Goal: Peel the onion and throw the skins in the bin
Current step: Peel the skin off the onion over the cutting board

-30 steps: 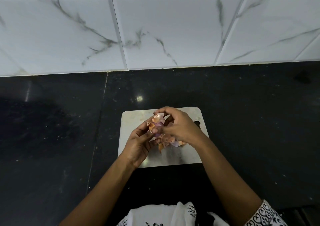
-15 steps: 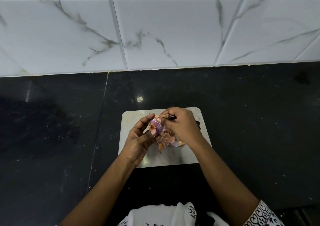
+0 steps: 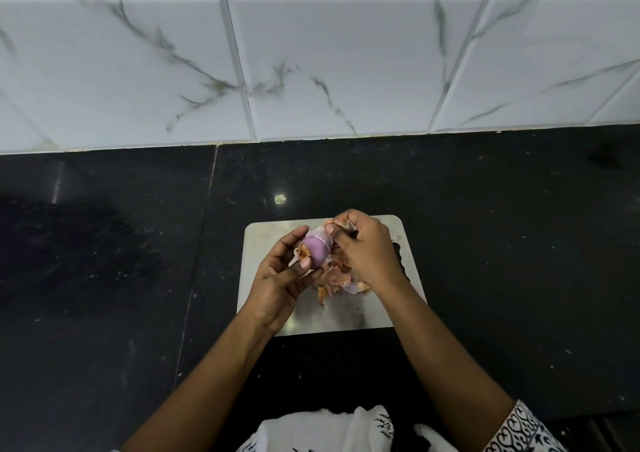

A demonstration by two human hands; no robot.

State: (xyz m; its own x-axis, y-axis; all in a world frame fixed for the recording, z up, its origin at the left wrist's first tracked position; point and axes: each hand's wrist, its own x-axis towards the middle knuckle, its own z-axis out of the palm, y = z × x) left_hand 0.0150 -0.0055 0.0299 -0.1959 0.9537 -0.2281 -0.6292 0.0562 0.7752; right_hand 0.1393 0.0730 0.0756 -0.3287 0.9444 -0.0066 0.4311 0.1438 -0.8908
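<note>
More purple onion (image 3: 314, 251) bared — right hand (image 3: 367, 254) pinching skin (image 3: 341, 225).

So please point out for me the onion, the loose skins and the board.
onion (image 3: 314, 247), head view, on its bare purple side.
skins (image 3: 333, 281), head view, on the middle of the pile.
board (image 3: 341, 316), head view, on its bare near part.

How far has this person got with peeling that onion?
Partly done: the onion shows bare purple flesh, and loose skins lie piled on the steel board. In hand: the left hand holds the onion while the right hand pulls a strip away. Left: the remaining skin, then binning the skins; no bin is in view.
</note>
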